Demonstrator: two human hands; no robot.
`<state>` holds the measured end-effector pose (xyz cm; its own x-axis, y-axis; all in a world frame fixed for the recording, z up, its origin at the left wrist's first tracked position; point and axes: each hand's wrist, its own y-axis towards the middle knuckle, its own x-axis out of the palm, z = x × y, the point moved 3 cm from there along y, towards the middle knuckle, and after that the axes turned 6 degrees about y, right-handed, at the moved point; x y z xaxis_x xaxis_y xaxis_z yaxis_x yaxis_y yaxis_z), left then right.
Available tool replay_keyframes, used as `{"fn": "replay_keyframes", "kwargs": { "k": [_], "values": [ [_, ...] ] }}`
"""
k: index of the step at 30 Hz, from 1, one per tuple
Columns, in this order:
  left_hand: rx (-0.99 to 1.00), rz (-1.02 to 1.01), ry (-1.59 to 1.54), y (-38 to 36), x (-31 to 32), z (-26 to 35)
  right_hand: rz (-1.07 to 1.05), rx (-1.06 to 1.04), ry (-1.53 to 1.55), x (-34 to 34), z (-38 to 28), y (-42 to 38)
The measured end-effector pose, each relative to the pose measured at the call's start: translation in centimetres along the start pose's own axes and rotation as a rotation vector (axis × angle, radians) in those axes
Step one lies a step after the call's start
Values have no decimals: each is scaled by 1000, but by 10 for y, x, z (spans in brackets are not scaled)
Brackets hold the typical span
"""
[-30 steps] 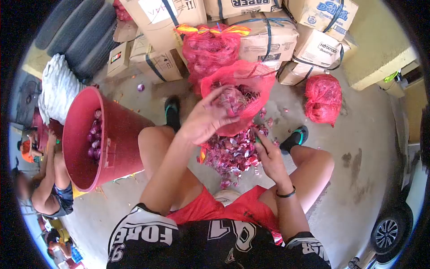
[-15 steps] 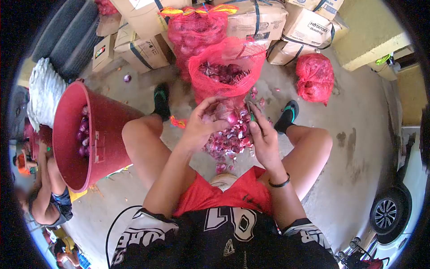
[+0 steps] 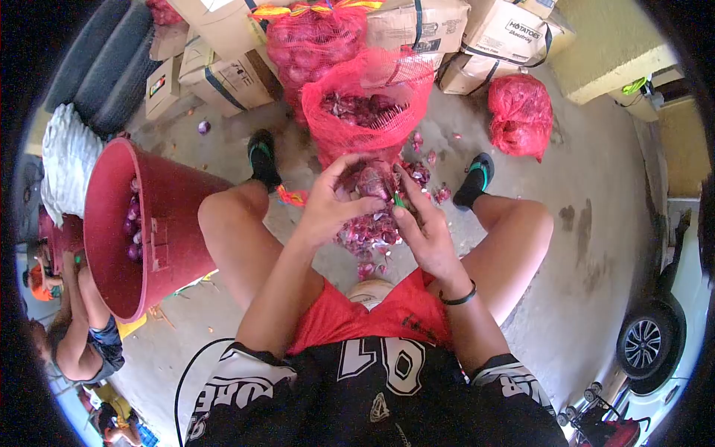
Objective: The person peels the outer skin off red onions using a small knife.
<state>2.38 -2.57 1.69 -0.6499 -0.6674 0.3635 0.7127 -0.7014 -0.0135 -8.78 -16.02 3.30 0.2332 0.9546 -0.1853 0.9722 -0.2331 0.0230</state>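
Observation:
My left hand (image 3: 328, 201) is closed around a red onion (image 3: 374, 181) held between my knees. Fingers curled, my right hand (image 3: 428, 235) grips a small knife with a green handle (image 3: 399, 200), its blade side close against the onion; the blade itself is hard to make out. Below both hands lies a heap of onion skins (image 3: 370, 235) on the floor. Just beyond them stands an open red mesh sack (image 3: 357, 141) with red onions (image 3: 354, 108) inside.
To the left, a large red tub (image 3: 182, 223) lies tilted with onions (image 3: 132, 227) in it. A full mesh sack (image 3: 313, 45) and cardboard boxes (image 3: 231, 82) stand behind. Another red sack (image 3: 520, 115) sits at right. A loose onion (image 3: 204, 127) and a co-worker (image 3: 78, 350) are at left.
My right hand has moved left and up, bringing the knife from beside the onion to against it. The view has shifted slightly.

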Motion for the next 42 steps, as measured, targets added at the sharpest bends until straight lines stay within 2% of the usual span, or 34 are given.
{"fn": "replay_keyframes", "kwargs": {
  "k": [3,7,10,13,16,19,22,24,28,31,37,42],
  "values": [
    [-27,0,-73,-1,-3,-3,12,-153,-61,-1,2,1],
    [-153,-3,-281,-6,-10,-16,29,-142,-49,-1,-1,-2],
    [-351,-32,-319,-7,-11,-17,75,-110,-31,3,5,-4],
    [-198,-2,-152,-7,-14,-26,108,-89,-3,5,9,-4],
    [-146,-19,63,-7,-16,-21,128,-47,27,6,18,-4],
    [-367,-57,-438,-8,-11,-25,124,52,141,6,30,-6],
    [-297,-72,-326,-6,-7,-18,112,165,483,5,41,-8],
    [-259,-47,-336,-4,-8,-16,75,237,822,6,39,-13],
    [-231,41,-276,0,-11,-16,-6,294,836,9,32,-14],
    [-168,66,123,-2,-13,-19,-35,317,791,9,32,-14],
    [-114,-39,152,1,-14,-6,33,382,891,4,17,-12],
    [-170,-131,178,0,-24,-6,-3,408,968,4,16,-12]
  ]
}}
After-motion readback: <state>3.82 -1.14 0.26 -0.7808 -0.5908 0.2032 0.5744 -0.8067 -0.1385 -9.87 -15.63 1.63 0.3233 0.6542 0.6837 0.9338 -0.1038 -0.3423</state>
